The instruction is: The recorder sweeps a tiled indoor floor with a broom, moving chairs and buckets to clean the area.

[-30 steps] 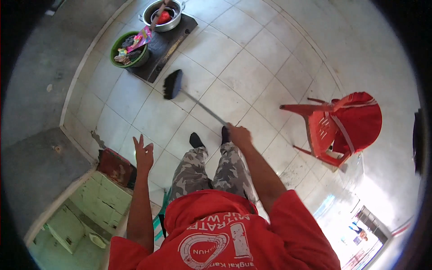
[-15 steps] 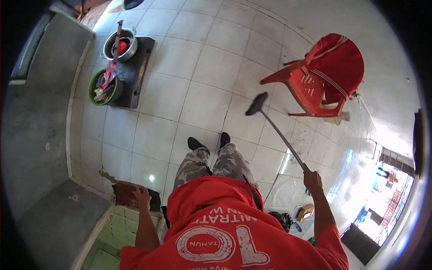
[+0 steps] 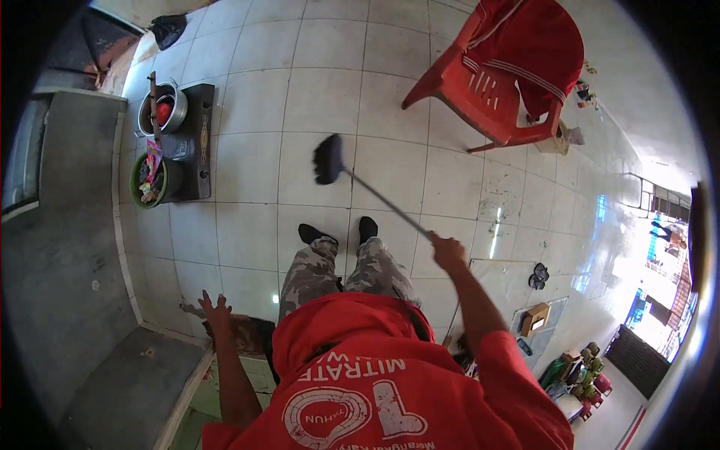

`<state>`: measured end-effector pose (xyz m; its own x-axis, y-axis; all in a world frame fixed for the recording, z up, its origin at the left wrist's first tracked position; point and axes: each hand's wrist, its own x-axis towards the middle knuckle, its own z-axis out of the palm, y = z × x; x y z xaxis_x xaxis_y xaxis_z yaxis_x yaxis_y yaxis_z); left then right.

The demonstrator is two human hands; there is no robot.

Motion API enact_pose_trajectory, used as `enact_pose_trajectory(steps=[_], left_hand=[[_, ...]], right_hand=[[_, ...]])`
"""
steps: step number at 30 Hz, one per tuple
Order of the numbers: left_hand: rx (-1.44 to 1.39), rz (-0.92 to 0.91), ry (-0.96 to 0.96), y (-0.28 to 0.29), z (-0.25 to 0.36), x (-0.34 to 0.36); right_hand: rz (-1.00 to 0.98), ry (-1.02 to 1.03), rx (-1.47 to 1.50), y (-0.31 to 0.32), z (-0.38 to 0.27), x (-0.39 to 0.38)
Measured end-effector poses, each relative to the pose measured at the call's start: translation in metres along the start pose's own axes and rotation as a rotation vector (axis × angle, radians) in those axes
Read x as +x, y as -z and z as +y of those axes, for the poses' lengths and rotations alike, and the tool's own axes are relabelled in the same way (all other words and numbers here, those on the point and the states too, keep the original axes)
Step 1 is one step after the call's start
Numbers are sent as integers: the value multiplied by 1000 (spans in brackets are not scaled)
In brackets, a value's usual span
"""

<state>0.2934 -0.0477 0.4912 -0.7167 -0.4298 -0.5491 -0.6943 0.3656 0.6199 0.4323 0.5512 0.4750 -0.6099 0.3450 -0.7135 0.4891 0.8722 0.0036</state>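
Note:
My right hand (image 3: 448, 253) is wrapped round the grey handle of a broom (image 3: 386, 201). The broom's dark, wide head (image 3: 328, 159) is over the white tiled floor (image 3: 319, 97), ahead of my feet and a little left of my hand. Motion blurs its bristles slightly, and I cannot tell whether they touch the tiles. My left hand (image 3: 217, 311) is held out at my left side with its fingers spread and nothing in it. Below that hand lies a brown and black patch (image 3: 251, 334) at the floor's edge.
A red plastic chair (image 3: 491, 94) draped with red cloth stands ahead right. On the left, a dark low table (image 3: 199, 142) stands with a metal pot (image 3: 178, 112) and a green bucket (image 3: 139, 174) beside it. A cardboard box (image 3: 535, 319) and black sandals (image 3: 538, 277) lie at right.
My right hand has swung the broom leftward across the tiles, from near the chair to ahead of my feet. The left hand's fingers have spread wider. The whole view has shifted.

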Motion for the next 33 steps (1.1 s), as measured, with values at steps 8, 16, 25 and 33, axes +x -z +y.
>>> enact_pose_trajectory(steps=[8, 16, 25, 33], left_hand=[[367, -24, -161, 29, -134, 27], [1192, -347, -204, -21, -126, -1], [160, -246, -150, -127, 63, -27], [-3, -202, -269, -122, 134, -35]], right_hand=[[26, -351, -97, 25, 202, -108], [57, -384, 40, 42, 194, -216], [39, -194, 183, -37, 144, -154], [-17, -487, 22, -42, 256, -191]])
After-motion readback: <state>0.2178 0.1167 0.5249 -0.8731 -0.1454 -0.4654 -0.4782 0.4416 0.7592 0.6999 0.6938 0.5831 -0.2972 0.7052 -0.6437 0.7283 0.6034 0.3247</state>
